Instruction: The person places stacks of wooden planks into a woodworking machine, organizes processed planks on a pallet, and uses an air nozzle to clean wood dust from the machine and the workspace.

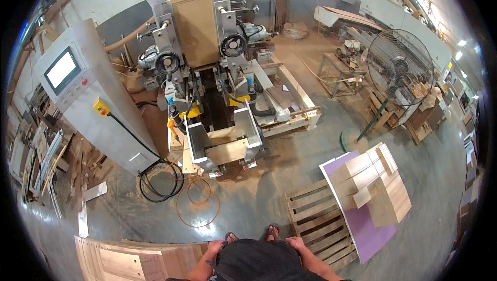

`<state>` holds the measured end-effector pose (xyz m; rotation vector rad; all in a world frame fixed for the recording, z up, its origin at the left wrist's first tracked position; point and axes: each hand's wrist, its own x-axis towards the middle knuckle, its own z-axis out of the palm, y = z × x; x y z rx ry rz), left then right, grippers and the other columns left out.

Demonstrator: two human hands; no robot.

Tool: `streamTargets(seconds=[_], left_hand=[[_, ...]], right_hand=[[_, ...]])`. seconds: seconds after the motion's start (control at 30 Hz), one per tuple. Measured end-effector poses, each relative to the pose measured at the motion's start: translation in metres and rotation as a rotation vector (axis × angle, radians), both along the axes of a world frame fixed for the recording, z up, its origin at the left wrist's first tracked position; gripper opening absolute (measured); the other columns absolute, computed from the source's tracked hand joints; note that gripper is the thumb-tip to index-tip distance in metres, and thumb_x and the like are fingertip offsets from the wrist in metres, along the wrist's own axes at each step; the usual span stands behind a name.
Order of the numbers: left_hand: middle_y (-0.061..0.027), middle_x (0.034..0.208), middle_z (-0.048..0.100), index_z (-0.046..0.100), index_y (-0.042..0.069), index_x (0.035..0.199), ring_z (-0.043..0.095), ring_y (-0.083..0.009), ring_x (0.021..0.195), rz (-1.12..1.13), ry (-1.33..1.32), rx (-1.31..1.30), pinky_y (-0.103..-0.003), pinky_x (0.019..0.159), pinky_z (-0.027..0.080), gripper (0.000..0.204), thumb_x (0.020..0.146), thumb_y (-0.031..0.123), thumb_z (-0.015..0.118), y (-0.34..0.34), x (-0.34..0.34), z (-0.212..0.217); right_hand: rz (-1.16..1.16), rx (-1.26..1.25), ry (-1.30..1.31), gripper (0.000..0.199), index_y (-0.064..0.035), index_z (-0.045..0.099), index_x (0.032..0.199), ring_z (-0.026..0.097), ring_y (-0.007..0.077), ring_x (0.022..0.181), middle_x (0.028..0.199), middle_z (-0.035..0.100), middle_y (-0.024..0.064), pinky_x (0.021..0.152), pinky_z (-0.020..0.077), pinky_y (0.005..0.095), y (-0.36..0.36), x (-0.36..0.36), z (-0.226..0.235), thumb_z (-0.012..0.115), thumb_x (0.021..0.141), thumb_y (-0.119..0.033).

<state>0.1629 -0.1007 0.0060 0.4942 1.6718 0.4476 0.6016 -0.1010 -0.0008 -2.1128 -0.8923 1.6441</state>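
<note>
Hands: your left hand point(214, 249), right hand point(297, 244) curled, tightness unclear, nothing visibly held.
Machine point(229, 28): brown panel point(194, 28) upright.
Purple board point(370, 243): wooden pieces point(392, 198) stacked, whether finished unclear.

"How would you colour the wooden panels point(121, 264)?"
"Honey and pale tan, streaked with darker grain. The pallet point(315, 208) is duller brown, striped by its slats."
"And the sheet point(370, 237)?"
"Lilac purple, edged in white. The wooden boxes point(392, 198) are light tan, faintly grained."
"The control cabinet point(106, 105)?"
"Plain silver-grey, with a red button point(84, 82) and a black-framed screen point(61, 69) glowing white. Its pendant point(101, 108) is yellow."
"Anything else vivid?"
"An orange hose point(199, 226), and black handwheels point(233, 45) with silvery hubs. The floor point(264, 193) is grey, patched with reddish-brown dust point(142, 120); the wall point(124, 1) is white over blue-grey; the worker's garment point(264, 260) is solid black."
</note>
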Motion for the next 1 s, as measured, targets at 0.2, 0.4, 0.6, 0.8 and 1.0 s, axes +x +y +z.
streamTargets(seconds=[0.2,0.4,0.6,0.8,1.0], left_hand=[[-0.0091,0.083,0.066,0.063,-0.002,0.100,0.057,-0.0161,0.068,0.007,-0.003,-0.005,-0.030,0.063,0.047,0.037,0.087,0.032,0.063,-0.001,0.001,0.006],[-0.0094,0.085,0.066,0.064,-0.002,0.100,0.055,-0.0152,0.067,-0.002,0.034,-0.021,-0.029,0.061,0.045,0.036,0.086,0.032,0.065,0.007,0.005,0.006],[-0.0033,0.070,0.062,0.067,0.000,0.089,0.053,-0.0131,0.059,0.098,-0.011,0.074,-0.028,0.054,0.042,0.032,0.087,0.031,0.063,0.000,0.007,0.009],[-0.0097,0.088,0.065,0.062,-0.002,0.107,0.055,-0.0156,0.068,0.061,-0.031,0.017,-0.029,0.062,0.046,0.039,0.087,0.031,0.064,-0.002,0.003,0.007],[-0.0041,0.071,0.061,0.067,-0.003,0.092,0.052,-0.0124,0.058,0.120,-0.005,0.059,-0.027,0.053,0.042,0.034,0.086,0.031,0.065,-0.003,0.010,0.013]], right_hand=[[0.053,-0.013,-0.072,0.031,0.0027,0.069,0.092,0.063,0.0158,0.076,0.084,0.069,0.0084,0.072,0.0498,0.0295,-0.001,0.000,0.002,0.067,0.081,-0.027],[0.040,0.025,-0.083,0.032,0.0032,0.069,0.092,0.064,0.0174,0.077,0.085,0.069,0.0089,0.073,0.0499,0.0300,-0.003,0.002,-0.004,0.066,0.081,-0.027],[-0.031,-0.009,0.009,0.035,0.0051,0.067,0.093,0.063,0.0174,0.077,0.085,0.069,0.0104,0.073,0.0500,0.0304,0.005,-0.006,0.023,0.066,0.081,-0.028],[0.006,0.017,0.017,0.035,0.0045,0.067,0.094,0.063,0.0176,0.079,0.086,0.069,0.0111,0.076,0.0496,0.0298,0.008,-0.010,0.042,0.065,0.082,-0.028],[0.032,0.015,-0.026,0.035,0.0039,0.068,0.093,0.064,0.0179,0.080,0.086,0.069,0.0108,0.077,0.0492,0.0298,0.003,-0.005,0.032,0.065,0.082,-0.029]])
